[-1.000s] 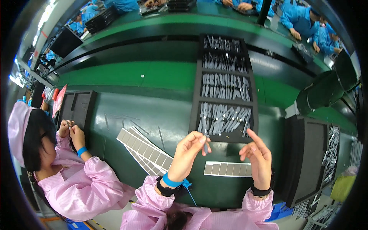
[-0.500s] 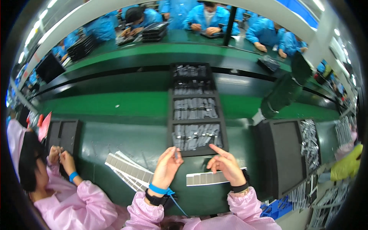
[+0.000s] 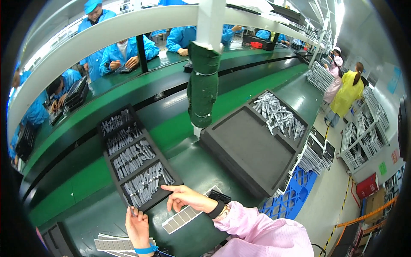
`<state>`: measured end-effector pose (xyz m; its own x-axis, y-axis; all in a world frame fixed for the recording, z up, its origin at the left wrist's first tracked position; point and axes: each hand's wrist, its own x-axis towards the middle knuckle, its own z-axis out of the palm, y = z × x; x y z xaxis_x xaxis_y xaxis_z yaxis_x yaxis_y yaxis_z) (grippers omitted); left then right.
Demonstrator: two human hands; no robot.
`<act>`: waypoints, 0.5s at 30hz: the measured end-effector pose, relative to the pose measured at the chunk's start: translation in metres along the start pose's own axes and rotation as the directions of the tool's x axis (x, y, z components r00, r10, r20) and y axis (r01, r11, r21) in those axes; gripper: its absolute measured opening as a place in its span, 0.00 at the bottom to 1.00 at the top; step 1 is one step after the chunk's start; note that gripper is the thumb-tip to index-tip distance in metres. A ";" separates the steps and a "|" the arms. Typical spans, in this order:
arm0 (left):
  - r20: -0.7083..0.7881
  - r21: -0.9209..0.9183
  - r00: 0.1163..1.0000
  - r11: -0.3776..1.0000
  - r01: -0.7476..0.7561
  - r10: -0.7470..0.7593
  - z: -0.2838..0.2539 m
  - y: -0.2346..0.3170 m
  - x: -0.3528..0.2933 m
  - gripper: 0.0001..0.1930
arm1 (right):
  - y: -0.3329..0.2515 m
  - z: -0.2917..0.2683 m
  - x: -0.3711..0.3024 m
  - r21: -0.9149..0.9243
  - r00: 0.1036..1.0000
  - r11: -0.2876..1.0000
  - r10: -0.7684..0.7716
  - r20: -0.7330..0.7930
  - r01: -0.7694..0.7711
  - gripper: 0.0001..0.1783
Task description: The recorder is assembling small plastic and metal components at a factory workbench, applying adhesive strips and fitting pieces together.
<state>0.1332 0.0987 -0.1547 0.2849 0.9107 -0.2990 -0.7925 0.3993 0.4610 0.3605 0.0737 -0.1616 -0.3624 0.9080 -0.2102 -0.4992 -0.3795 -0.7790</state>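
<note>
My left hand [image 3: 138, 229], with a blue wrist strap, pinches a small grey strip-like part [image 3: 132, 210] by the near left corner of a black foam tray [image 3: 160, 198]. The tray's compartments hold many slim grey parts [image 3: 143, 185] in clear wrapping. My right hand [image 3: 186, 199], with a black band at the wrist, has its index finger stretched out over the tray's near right edge. Its other fingers are loosely bent, and nothing shows in them. Under this hand lies a white sheet of grey rectangular stickers [image 3: 179, 220]. More sticker sheets [image 3: 113, 244] lie beside my left hand.
To the right stands a large black foam tray [image 3: 252, 141] with a heap of wrapped parts [image 3: 280, 115]. A green-wrapped post [image 3: 203, 83] rises between the trays. Blue pallets [image 3: 295, 192] lie below the bench. Co-workers in blue sit across the line.
The view has swung to the right, bringing the large tray and the aisle in. Both hands keep about the same place at the parts tray, my left hand still pinching the small part.
</note>
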 end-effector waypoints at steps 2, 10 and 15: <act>0.001 -0.006 1.000 1.000 0.005 -0.005 -0.004 0.001 0.002 0.07 | 0.000 0.000 -0.001 -0.009 1.000 1.000 -0.011 -0.003 0.011 0.30; 0.022 -0.069 1.000 0.998 0.005 -0.004 -0.001 0.006 0.000 0.08 | 0.003 0.003 0.006 -0.028 1.000 0.999 -0.020 0.005 0.020 0.30; -0.006 -0.030 1.000 0.999 0.019 -0.019 0.002 0.009 -0.005 0.06 | -0.008 0.015 0.000 -0.121 1.000 0.993 -0.014 -0.012 0.012 0.31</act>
<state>0.1257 0.0982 -0.1476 0.2963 0.9024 -0.3129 -0.8031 0.4127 0.4297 0.3530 0.0742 -0.1461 -0.3461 0.9152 -0.2066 -0.4048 -0.3443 -0.8471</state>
